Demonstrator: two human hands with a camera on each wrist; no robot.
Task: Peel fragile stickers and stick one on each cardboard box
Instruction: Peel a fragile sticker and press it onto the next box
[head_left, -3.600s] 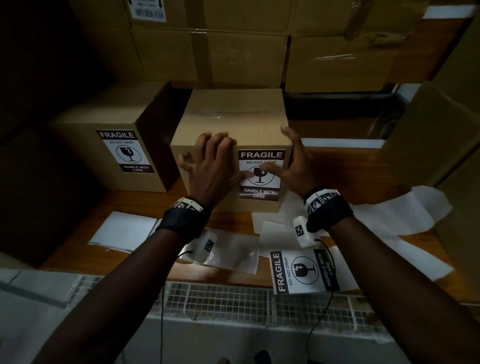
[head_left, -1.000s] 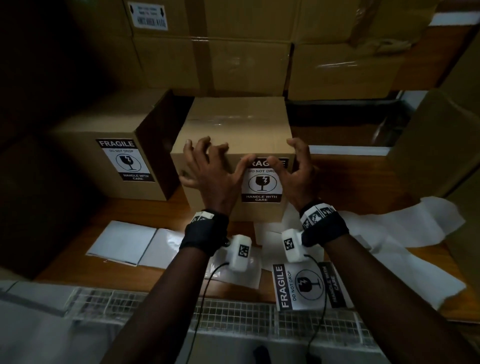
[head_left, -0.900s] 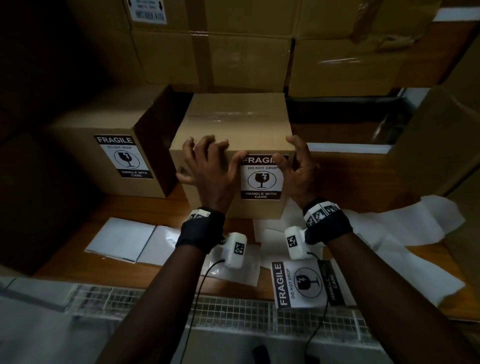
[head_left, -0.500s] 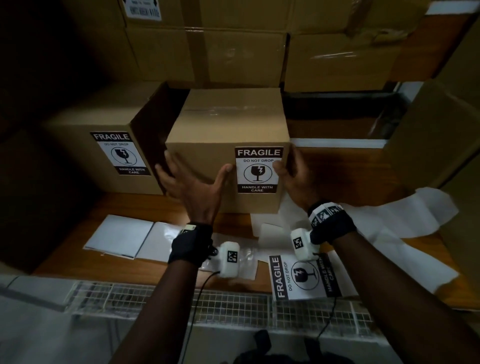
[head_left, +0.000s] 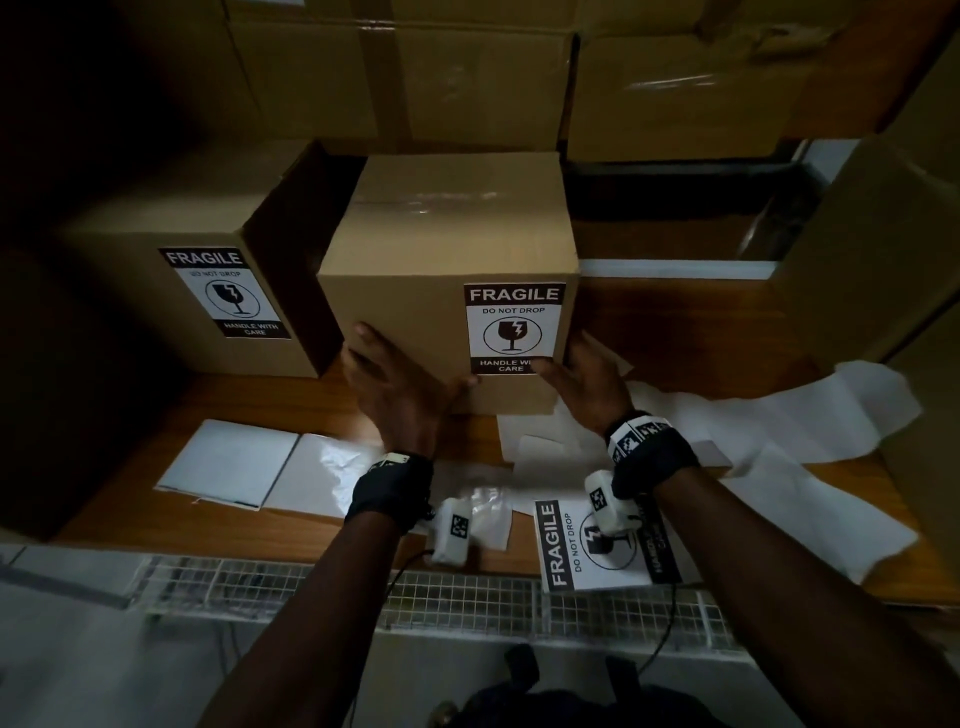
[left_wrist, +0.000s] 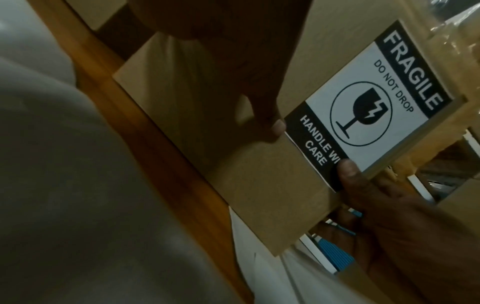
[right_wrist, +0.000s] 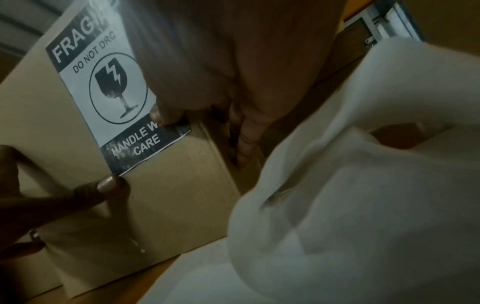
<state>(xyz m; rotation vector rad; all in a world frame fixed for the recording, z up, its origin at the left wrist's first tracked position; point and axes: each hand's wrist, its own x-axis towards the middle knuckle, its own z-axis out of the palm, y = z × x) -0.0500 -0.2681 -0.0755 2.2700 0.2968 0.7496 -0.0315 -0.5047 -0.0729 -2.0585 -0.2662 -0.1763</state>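
Observation:
A taped cardboard box (head_left: 447, 218) stands mid-table with a black-and-white FRAGILE sticker (head_left: 513, 328) flat on its front face. My left hand (head_left: 395, 384) holds its lower left corner, straight fingers along the side and thumb (left_wrist: 270, 123) on the front. My right hand (head_left: 587, 379) holds the lower right corner, thumb (right_wrist: 161, 115) on the sticker's bottom band, fingers along the right side. To the left, a second box (head_left: 156, 218) carries its own sticker (head_left: 226, 292). A loose FRAGILE sticker (head_left: 558, 545) lies at the table's near edge, partly under my right wrist.
Peeled white backing papers (head_left: 805, 415) sprawl on the wooden table at right. White sheets (head_left: 228, 462) and a clear plastic bag (head_left: 483, 514) lie at front left. Stacked cartons (head_left: 415, 78) wall the back, another carton (head_left: 883, 234) stands right. A wire grid (head_left: 415, 592) edges the front.
Both hands slid down from the box's upper front edge, beside the sticker, to its lower corners. The sticker now shows in full.

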